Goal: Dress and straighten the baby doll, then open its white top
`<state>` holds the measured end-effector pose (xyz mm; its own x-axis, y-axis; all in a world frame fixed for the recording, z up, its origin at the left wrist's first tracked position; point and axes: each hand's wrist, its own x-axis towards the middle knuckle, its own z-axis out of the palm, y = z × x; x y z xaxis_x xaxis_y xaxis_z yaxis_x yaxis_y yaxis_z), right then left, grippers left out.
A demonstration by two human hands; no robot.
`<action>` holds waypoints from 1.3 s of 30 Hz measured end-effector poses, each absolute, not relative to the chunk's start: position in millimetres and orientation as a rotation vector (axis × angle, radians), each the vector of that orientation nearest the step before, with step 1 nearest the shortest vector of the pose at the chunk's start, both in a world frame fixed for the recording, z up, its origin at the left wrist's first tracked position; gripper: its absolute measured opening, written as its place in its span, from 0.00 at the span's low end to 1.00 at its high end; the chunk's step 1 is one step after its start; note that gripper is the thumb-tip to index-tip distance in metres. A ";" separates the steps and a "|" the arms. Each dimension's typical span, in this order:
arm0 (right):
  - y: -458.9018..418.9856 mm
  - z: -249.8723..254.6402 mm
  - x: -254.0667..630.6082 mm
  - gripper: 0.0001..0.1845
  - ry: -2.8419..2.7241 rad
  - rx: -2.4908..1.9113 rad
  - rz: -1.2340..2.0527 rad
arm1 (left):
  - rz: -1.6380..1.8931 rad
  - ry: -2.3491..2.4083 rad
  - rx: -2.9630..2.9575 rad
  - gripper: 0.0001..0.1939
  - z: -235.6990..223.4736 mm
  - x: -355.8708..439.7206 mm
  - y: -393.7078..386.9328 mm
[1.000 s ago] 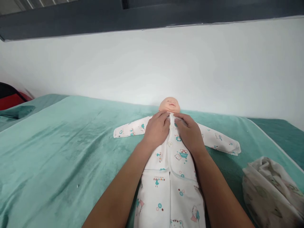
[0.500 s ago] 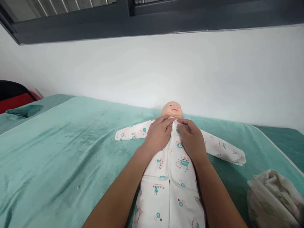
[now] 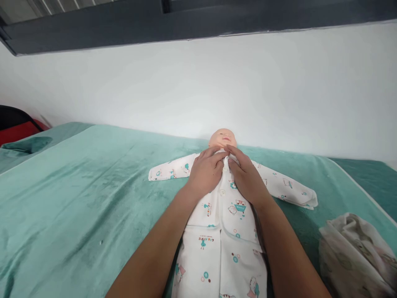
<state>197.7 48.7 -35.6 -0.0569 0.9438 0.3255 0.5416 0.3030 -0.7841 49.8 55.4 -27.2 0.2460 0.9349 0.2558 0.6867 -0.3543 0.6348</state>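
Observation:
A baby doll [image 3: 222, 135] lies on its back, its head toward the wall. It wears a white baby shirt [image 3: 228, 203] with teal and red prints and long sleeves spread out to both sides. White printed trousers [image 3: 198, 269] lie below the shirt's hem. At the collar, under the doll's chin, my left hand [image 3: 207, 169] pinches the shirt's edge, its fingers bent. My right hand [image 3: 246, 174] holds the other side of the collar, its fingertips almost touching the left ones. The fastening between the fingertips is hidden.
A teal plush cover [image 3: 93, 198] spreads under the doll, wrinkled at the left. A crumpled, pale patterned cloth [image 3: 353, 256] lies at the lower right. Behind stands a white wall [image 3: 186, 91] below a dark window frame [image 3: 124, 25]. Something red and black [image 3: 18, 124] shows at far left.
My right hand's fingers have shifted up and left at the collar, closer to the left hand's fingertips. The left hand stays on the collar. The view has shifted slightly.

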 end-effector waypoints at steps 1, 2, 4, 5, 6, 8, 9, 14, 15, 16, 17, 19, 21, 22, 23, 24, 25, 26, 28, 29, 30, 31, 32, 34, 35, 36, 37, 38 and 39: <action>49.1 -35.7 198.3 0.27 -1.741 -1.349 0.582 | 0.860 1.489 2.132 0.25 -27.7 50.1 55.3; 49.7 -36.0 198.8 0.27 -1.764 -1.343 0.574 | 0.860 1.493 2.132 0.25 -28.1 50.4 55.2; 51.0 -37.2 199.4 0.27 -1.813 -1.330 0.564 | 0.869 1.497 2.129 0.24 -28.8 51.0 54.7; 51.8 -38.0 199.4 0.27 -1.830 -1.330 0.552 | 0.882 1.497 2.127 0.24 -29.1 51.3 54.5; 52.7 -38.9 199.3 0.27 -1.840 -1.336 0.535 | 0.899 1.496 2.123 0.24 -29.3 51.6 54.4; 54.2 -40.4 198.9 0.27 -1.856 -1.342 0.491 | 0.948 1.497 2.105 0.24 -29.7 52.3 54.5; 54.8 -41.1 198.5 0.27 -1.864 -1.337 0.471 | 0.975 1.497 2.093 0.23 -29.8 52.6 54.6; 54.8 -41.6 196.8 0.26 -1.856 -1.337 0.433 | 1.022 1.479 2.073 0.23 -30.1 53.2 55.1; 54.3 -41.3 196.6 0.26 -1.841 -1.355 0.436 | 1.018 1.476 2.077 0.23 -30.1 53.1 55.0; 53.7 -40.8 196.3 0.26 -1.830 -1.370 0.439 | 1.014 1.473 2.082 0.23 -30.2 53.0 54.8; 53.2 -40.3 196.2 0.26 -1.822 -1.381 0.438 | 1.014 1.469 2.087 0.23 -30.2 52.8 54.7; 52.4 -39.4 196.1 0.27 -1.818 -1.380 0.430 | 1.017 1.461 2.094 0.23 -30.1 52.4 54.7; 52.0 -38.7 196.3 0.27 -1.819 -1.369 0.424 | 1.019 1.455 2.093 0.23 -29.8 52.1 55.0; 51.9 -38.4 196.4 0.27 -1.818 -1.364 0.427 | 1.019 1.455 2.091 0.23 -29.6 51.9 55.2; 51.8 -38.2 196.5 0.27 -1.818 -1.361 0.437 | 1.017 1.455 2.089 0.23 -29.5 51.7 55.5; 51.7 -37.9 196.6 0.28 -1.816 -1.360 0.455 | 1.014 1.454 2.091 0.23 -29.5 51.4 55.9; 51.6 -37.6 196.6 0.28 -1.811 -1.362 0.482 | 1.010 1.454 2.094 0.23 -29.7 51.1 56.2; 51.4 -37.2 196.6 0.28 -1.804 -1.365 0.515 | 1.007 1.454 2.100 0.23 -30.1 50.8 56.5; 51.0 -36.5 196.6 0.28 -1.792 -1.364 0.573 | 1.001 1.454 2.114 0.23 -31.2 50.0 57.0; 50.8 -36.3 196.6 0.28 -1.792 -1.357 0.590 | 1.000 1.452 2.122 0.23 -31.9 49.6 57.2; 50.7 -36.1 196.6 0.27 -1.794 -1.349 0.594 | 0.999 1.451 2.128 0.23 -32.5 49.3 57.3; 50.6 -36.2 196.6 0.27 -1.798 -1.341 0.590 | 1.000 1.449 2.131 0.23 -32.9 49.1 57.3; 50.7 -36.4 196.7 0.26 -1.802 -1.335 0.580 | 1.002 1.446 2.131 0.23 -33.1 49.1 57.2; 51.2 -37.5 196.8 0.25 -1.796 -1.337 0.558 | 1.012 1.445 2.121 0.23 -32.6 49.3 56.8; 51.5 -38.2 196.9 0.25 -1.789 -1.341 0.550 | 1.017 1.444 2.111 0.22 -31.9 49.6 56.5; 51.9 -38.9 197.0 0.25 -1.783 -1.346 0.543 | 1.024 1.443 2.097 0.22 -31.0 50.0 56.1; 52.2 -39.4 197.0 0.25 -1.779 -1.348 0.536 | 1.031 1.442 2.077 0.21 -29.9 50.4 55.6; 52.3 -39.8 197.0 0.25 -1.777 -1.349 0.527 | 1.039 1.444 2.051 0.21 -28.7 50.8 55.1; 52.2 -39.8 196.9 0.24 -1.776 -1.349 0.519 | 1.048 1.448 2.025 0.20 -27.5 51.1 54.5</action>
<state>196.9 52.2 -39.8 -0.0832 0.9284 0.3620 0.5870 0.3393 -0.7351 51.1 54.5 -27.5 0.1660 0.9309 0.3253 0.5998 -0.3572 0.7160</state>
